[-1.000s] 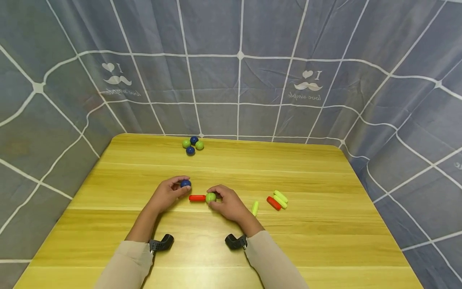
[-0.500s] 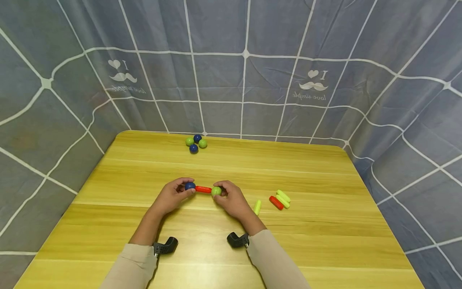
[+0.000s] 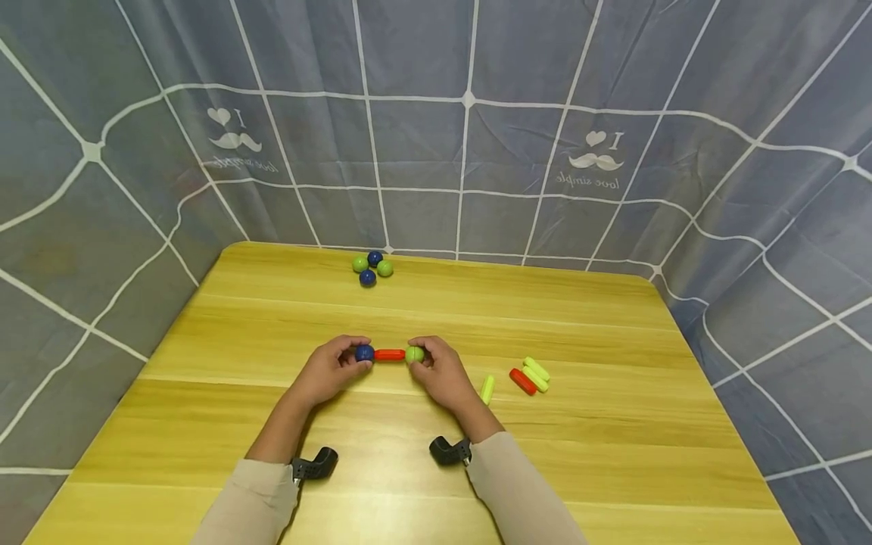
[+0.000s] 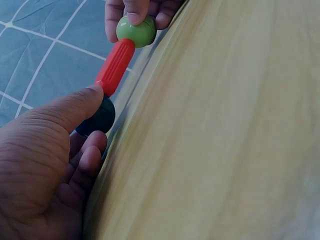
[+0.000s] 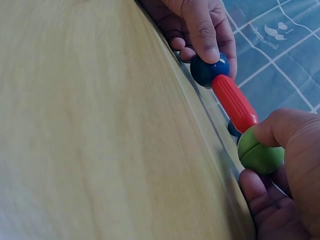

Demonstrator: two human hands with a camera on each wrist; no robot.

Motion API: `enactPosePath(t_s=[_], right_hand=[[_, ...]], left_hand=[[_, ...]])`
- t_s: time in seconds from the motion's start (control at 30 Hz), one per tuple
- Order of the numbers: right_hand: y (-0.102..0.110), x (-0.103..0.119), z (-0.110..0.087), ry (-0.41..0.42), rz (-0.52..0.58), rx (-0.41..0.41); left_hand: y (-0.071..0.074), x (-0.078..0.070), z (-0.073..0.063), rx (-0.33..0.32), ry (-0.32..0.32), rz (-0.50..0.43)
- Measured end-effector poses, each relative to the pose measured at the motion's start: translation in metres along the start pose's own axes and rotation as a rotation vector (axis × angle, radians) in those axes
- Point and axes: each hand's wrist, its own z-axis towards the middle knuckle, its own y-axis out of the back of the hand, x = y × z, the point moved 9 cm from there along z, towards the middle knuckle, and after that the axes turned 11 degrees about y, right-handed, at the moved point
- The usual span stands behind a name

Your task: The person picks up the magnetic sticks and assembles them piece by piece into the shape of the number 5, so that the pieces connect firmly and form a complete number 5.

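In the head view my left hand [image 3: 330,371] pinches a blue ball [image 3: 365,353] between thumb and fingers. A red ribbed rod [image 3: 390,354] runs sideways from it to a green ball [image 3: 414,354], which my right hand [image 3: 441,378] grips. Both wrist views show the rod touching a ball at each end. Seen from the left wrist, the left thumb lies over the blue ball [image 4: 102,117], close to the red rod [image 4: 115,67]. From the right wrist, a seam line shows on the green ball [image 5: 260,152]; the right thumb presses its top.
Two blue and two green balls [image 3: 368,278] cluster near the table's back edge. Right of my hands lie a red rod [image 3: 522,381] and two yellow-green rods [image 3: 536,375] side by side. Another yellow-green rod [image 3: 487,389] lies beside the right forearm. A grey gridded curtain [image 3: 422,151] surrounds the wooden table [image 3: 545,469].
The blue ball has come against the red rod's left end, where there was a gap. Both hands and the joined pieces have shifted slightly away from the body, and the rod now lies level.
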Motion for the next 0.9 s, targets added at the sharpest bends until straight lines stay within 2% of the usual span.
enactPosePath(t_s=[0.4, 0.7, 0.9], right_hand=[[0.002, -0.001, 0.000, -0.018, 0.014, -0.026], [0.005, -0.004, 0.000, -0.050, 0.031, -0.057], [0.010, 0.002, 0.004, -0.024, 0.010, -0.021]], left_hand=[[0.000, -0.003, 0.000, -0.007, -0.033, 0.025], [-0.001, -0.002, 0.001, -0.005, -0.026, 0.016], [-0.001, 0.000, 0.002, -0.011, -0.025, 0.023]])
